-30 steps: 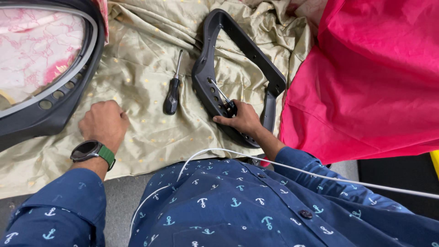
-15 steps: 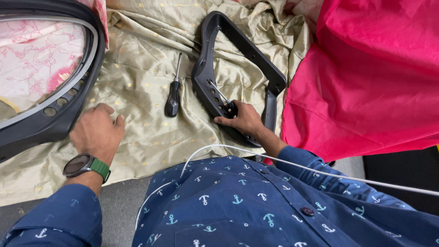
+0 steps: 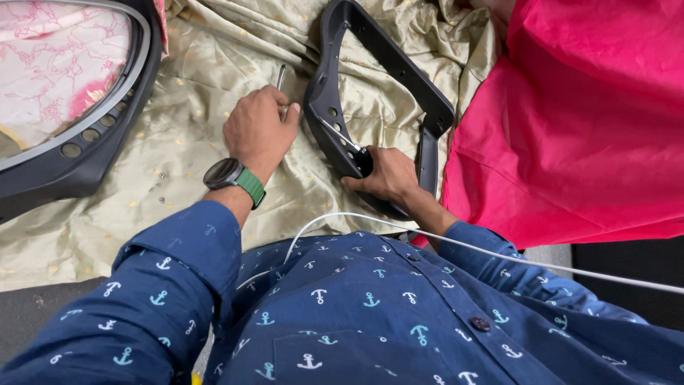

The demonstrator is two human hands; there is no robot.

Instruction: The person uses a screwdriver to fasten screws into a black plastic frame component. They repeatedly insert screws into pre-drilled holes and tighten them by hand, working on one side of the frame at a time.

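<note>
Black plastic, shaped into an angular loop, is the landmark: a chair armrest frame (image 3: 370,93) lying on a pale gold satin cloth (image 3: 185,135) dotted with small sequins. The right hand (image 3: 388,175) clasps the frame's lower end, fingers wrapped over its edge, pinning it to the cloth. Just left of the frame, the left hand (image 3: 258,128) is curled over a screwdriver (image 3: 280,77); only the thin metal shaft shows above the knuckles, the handle is hidden under the fingers, so I cannot tell whether the grip is already firm or merely closing. A dark watch with a green strap (image 3: 235,178) sits on that wrist.

As a judgement, the step in hand looks like picking up the tool while steadying the part. The next move would call for lifting the screwdriver clear of the soft cloth and turning its tip toward the holes along the frame's inner face, with the right hand keeping the part from sliding on the slippery fabric.

Further left of the frame lies a large curved black chair shell (image 3: 78,153) with pink patterned fabric showing through. Right of the frame, bright pink cloth (image 3: 570,121) is heaped. A white cable (image 3: 499,253) crosses the blue anchor-print shirt (image 3: 370,314) below.
</note>
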